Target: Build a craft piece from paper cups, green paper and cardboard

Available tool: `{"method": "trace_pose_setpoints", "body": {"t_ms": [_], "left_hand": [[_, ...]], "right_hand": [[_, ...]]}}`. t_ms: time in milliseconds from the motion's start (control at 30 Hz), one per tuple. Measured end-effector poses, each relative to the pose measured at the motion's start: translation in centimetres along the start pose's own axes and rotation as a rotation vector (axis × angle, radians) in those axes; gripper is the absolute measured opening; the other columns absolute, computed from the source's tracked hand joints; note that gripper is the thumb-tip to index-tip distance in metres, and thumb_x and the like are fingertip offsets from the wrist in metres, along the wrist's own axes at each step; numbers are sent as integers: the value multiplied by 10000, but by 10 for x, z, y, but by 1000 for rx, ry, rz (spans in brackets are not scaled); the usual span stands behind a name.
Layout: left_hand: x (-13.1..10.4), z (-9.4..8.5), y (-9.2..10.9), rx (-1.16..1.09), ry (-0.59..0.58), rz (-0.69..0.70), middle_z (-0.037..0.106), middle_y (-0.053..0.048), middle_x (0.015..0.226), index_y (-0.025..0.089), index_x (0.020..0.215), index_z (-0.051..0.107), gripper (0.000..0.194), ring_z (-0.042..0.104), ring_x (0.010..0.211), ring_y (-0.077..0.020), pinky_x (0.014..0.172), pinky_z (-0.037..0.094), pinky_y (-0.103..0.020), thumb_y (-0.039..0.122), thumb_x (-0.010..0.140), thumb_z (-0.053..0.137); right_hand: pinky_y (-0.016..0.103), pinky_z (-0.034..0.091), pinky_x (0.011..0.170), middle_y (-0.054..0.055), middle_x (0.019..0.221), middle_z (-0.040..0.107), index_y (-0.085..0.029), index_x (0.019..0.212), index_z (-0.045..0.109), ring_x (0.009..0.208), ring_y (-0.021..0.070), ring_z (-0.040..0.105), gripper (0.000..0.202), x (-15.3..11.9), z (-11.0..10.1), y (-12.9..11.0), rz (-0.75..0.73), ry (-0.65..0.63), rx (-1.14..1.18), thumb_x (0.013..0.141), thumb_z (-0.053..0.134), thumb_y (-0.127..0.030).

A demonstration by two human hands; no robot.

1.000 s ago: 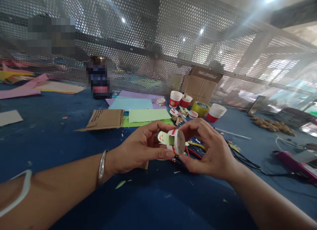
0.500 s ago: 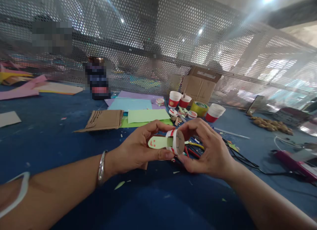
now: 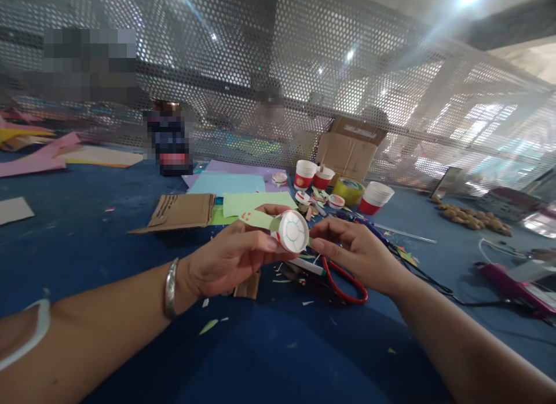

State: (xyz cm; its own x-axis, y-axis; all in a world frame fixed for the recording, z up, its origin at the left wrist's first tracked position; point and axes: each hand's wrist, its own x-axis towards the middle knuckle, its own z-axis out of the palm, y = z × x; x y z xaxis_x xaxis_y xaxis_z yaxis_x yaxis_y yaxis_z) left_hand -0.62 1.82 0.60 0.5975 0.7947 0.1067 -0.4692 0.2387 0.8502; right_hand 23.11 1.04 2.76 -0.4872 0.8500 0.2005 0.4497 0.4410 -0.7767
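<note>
The cup base [image 3: 296,233] has turned its drawn-on face to view, held in the left hand [image 3: 232,254]; the right hand [image 3: 358,252] is narrowed beside it, its grip unclear.

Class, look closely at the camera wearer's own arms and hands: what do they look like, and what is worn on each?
The left hand is ungloved, with a shiny silver bangle at its wrist. Farther up that arm is what looks like a white band. The right hand is ungloved too, with nothing visible at its wrist. No sleeves show.
</note>
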Motion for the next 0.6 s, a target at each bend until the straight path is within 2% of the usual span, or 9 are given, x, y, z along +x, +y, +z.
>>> {"method": "trace_pose_setpoints", "body": {"t_ms": [100, 200, 400, 600], "left_hand": [[1, -2, 0, -7, 18, -11, 777, -99, 971, 131, 859, 794, 145, 683, 957, -201, 950, 559, -333, 115, 758, 691], [2, 0, -2, -29, 8, -33, 775, -97, 1017, 144, 914, 795, 180, 683, 986, -205, 943, 563, -321, 131, 747, 728], [3, 5, -4, -36, 143, -38, 749, -71, 1128, 181, 1050, 774, 351, 671, 1052, -203, 961, 561, -319, 100, 711, 817], [6, 7, -5, -13, 226, -30, 746, -95, 1148, 136, 1014, 780, 240, 675, 1038, -184, 944, 565, -280, 139, 775, 797]], "right_hand": [[249, 448, 629, -6, 784, 623, -186, 908, 642, 695, 113, 561, 265, 0, 4, 0, 63, -20, 131, 948, 614, -446], [232, 410, 578, -26, 725, 590, -187, 864, 622, 639, 100, 528, 259, -1, 8, -1, 84, -10, 181, 928, 638, -437], [235, 395, 593, -31, 692, 599, -181, 821, 636, 634, 94, 518, 238, 0, 7, -1, 70, 0, 155, 936, 641, -390], [246, 403, 629, -17, 688, 631, -179, 743, 628, 643, 102, 528, 320, 1, 6, -1, 79, 11, 76, 974, 577, -394]]}}
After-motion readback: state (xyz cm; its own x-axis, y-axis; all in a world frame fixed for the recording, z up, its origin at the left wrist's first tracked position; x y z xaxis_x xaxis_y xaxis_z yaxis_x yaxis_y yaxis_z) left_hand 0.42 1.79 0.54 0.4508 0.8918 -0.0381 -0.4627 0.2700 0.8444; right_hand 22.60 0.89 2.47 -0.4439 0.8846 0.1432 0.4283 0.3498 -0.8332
